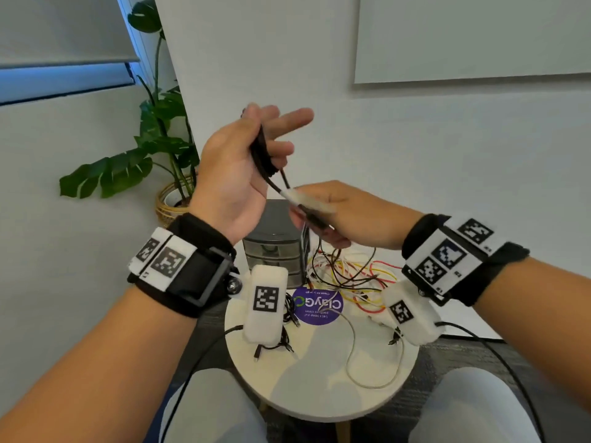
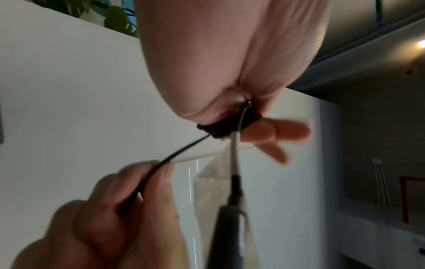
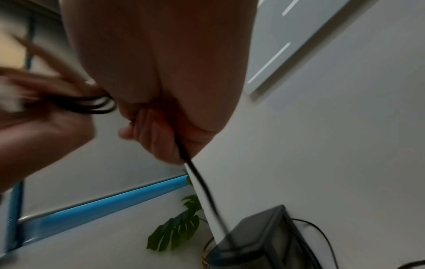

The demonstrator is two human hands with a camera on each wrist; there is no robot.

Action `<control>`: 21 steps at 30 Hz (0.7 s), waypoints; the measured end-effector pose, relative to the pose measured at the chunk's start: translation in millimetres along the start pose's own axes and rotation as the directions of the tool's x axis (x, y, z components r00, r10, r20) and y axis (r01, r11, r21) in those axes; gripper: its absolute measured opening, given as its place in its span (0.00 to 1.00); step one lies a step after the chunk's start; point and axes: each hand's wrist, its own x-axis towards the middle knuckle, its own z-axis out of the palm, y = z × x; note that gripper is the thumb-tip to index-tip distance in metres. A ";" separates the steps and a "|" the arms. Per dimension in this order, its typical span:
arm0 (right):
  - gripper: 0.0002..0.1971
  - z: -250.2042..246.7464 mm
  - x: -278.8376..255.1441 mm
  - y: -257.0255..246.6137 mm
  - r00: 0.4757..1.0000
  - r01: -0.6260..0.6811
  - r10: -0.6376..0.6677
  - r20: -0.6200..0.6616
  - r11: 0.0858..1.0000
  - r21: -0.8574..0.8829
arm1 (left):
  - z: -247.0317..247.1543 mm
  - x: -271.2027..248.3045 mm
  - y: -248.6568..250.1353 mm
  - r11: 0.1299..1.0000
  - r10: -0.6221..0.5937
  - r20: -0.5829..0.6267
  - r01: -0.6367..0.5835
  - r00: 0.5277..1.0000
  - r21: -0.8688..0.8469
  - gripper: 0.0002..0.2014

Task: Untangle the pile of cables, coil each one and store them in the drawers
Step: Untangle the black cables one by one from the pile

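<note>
My left hand [image 1: 256, 148] is raised palm-up above the table, with a black cable [image 1: 260, 158] wound in loops round its fingers; the coil [image 2: 227, 127] shows close up in the left wrist view. A loose strand [image 2: 179, 151] runs down to my right hand [image 1: 323, 215], which pinches it just below and to the right. A blurred white section [image 1: 300, 198] lies on the cable at the right fingers. In the right wrist view the cable [image 3: 200, 182] hangs from my right hand [image 3: 161, 131]. A tangle of red, yellow, white and black cables [image 1: 348, 276] lies beside the grey drawer unit [image 1: 275, 247].
The round pale table [image 1: 319, 401] carries a purple sticker [image 1: 316, 306], a loose white cable [image 1: 355, 362] and small black cables [image 1: 287, 314] at the front left. A potted plant [image 1: 153, 139] stands behind on the left. My knees flank the table's near edge.
</note>
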 end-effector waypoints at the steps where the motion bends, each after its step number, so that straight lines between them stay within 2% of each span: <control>1: 0.18 -2.8 0.2 -8.3 0.999 0.035 -0.032 0.033 0.995 -0.091 | 0.1 0.2 -3.5 0.992 0.021 -0.036 -0.017 0.999 0.125 0.15; 3: 0.16 -16.5 0.8 -26.2 0.993 0.110 -0.096 0.061 0.945 -0.308 | 0.2 -0.7 -8.8 0.937 0.051 -0.040 -0.034 0.998 0.346 0.12; 5: 0.13 -33.9 1.0 -39.0 0.991 0.132 -0.116 0.062 0.883 -0.451 | -0.3 -0.4 -8.5 0.910 0.024 0.001 -0.022 1.000 0.414 0.11; 9: 0.12 -57.9 -1.6 -56.8 0.981 0.171 -0.195 -0.002 0.867 -0.467 | -1.1 -1.9 -5.0 0.783 -0.049 0.144 -0.052 0.988 0.620 0.12; 10: 0.13 -61.8 -1.1 -59.1 0.974 0.187 -0.225 -0.027 0.864 -0.467 | -0.7 -2.9 -4.6 0.778 -0.070 0.180 -0.059 0.981 0.625 0.13; 12: 0.15 -66.8 2.4 -58.5 0.958 0.207 -0.274 -0.090 0.871 -0.444 | -1.1 -2.6 -3.1 0.832 -0.111 0.221 -0.031 0.969 0.554 0.17; 15: 0.17 -67.5 10.1 -45.3 0.931 0.218 -0.305 -0.202 0.906 -0.363 | -1.7 -0.3 5.2 0.929 -0.208 0.277 0.101 0.938 0.355 0.17; 17: 0.17 -61.3 12.6 -36.0 0.914 0.223 -0.299 -0.275 0.935 -0.274 | -5.2 0.0 10.9 0.957 -0.234 0.311 0.161 0.921 0.242 0.20; 19: 0.19 -51.7 14.0 -25.7 0.918 0.209 -0.255 -0.303 0.962 -0.175 | -9.7 -0.8 16.6 0.975 -0.214 0.331 0.183 0.919 0.125 0.24; 21: 0.24 -40.1 13.4 -14.9 0.939 0.142 -0.173 -0.297 0.982 -0.123 | -11.1 -0.4 19.4 0.987 -0.153 0.329 0.158 0.932 0.012 0.24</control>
